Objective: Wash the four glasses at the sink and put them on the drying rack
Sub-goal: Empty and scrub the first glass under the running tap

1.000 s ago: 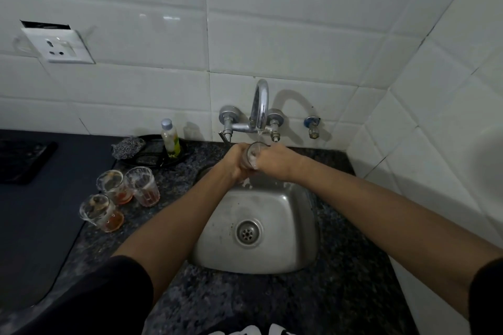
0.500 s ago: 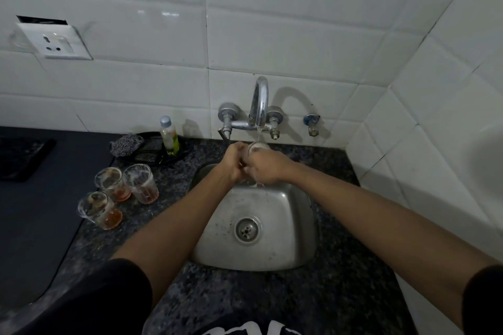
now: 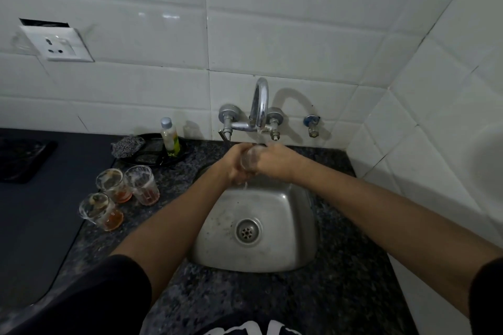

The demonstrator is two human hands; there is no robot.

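Three clear ribbed tumblers [image 3: 119, 193] with reddish-brown dregs stand clustered on the speckled dark granite counter [image 3: 340, 280], left of the rounded steel sink [image 3: 285, 239]. Behind them a small clear bottle of yellow-green liquid [image 3: 169, 136] stands on a black tray. Over the basin, the left hand [image 3: 234, 163] and right hand [image 3: 275, 162] both clasp a fourth clear glass [image 3: 249, 159] under the chrome tap's [image 3: 260, 103] stream.

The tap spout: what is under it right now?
Under the tap spout a thin water stream falls onto a glass, gripped by the left hand and right hand. Fingers hide most of it.
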